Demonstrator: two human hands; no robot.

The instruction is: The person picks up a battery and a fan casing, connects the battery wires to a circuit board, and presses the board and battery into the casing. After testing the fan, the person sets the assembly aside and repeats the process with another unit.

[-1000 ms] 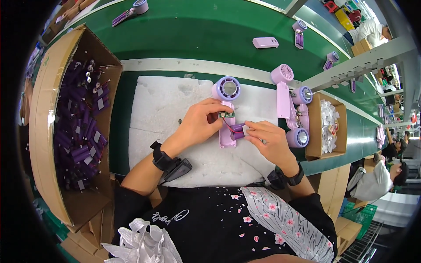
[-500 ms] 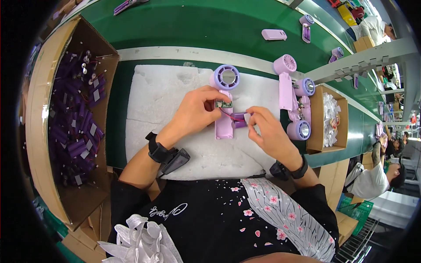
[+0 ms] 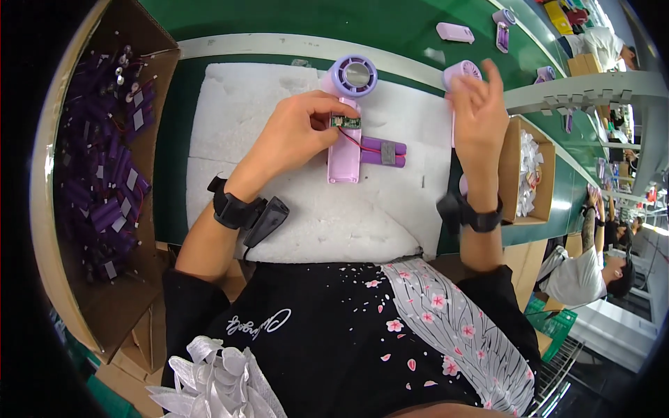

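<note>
The left hand (image 3: 293, 139) rests on a lilac handheld fan (image 3: 346, 125) that lies open on a white foam pad (image 3: 244, 118), its fingertips pinching a small green circuit board (image 3: 346, 122) at the top of the fan's handle. Red wires run from the board to a purple battery pack (image 3: 382, 151) lying just beside the handle on the foam. The right hand (image 3: 481, 115) is raised with fingers spread, grasping nothing — it hovers in front of a second lilac fan (image 3: 461, 73) standing at the pad's right edge.

To the left, a large cardboard box (image 3: 63, 174) holds a heap of purple battery packs with white labels and loose wires. To the right, a smaller cardboard box (image 3: 519, 177) holds clear plastic bags. Lilac fan parts (image 3: 454, 32) lie farther back on a green conveyor belt (image 3: 279, 17), which is set off from the work place by a white rail.

The foam pad sits on a green bench top (image 3: 171, 139). At the far right — beyond the bench — another person in a white shirt (image 3: 582, 268) sits bent forward, and more work stations recede into the room.
</note>
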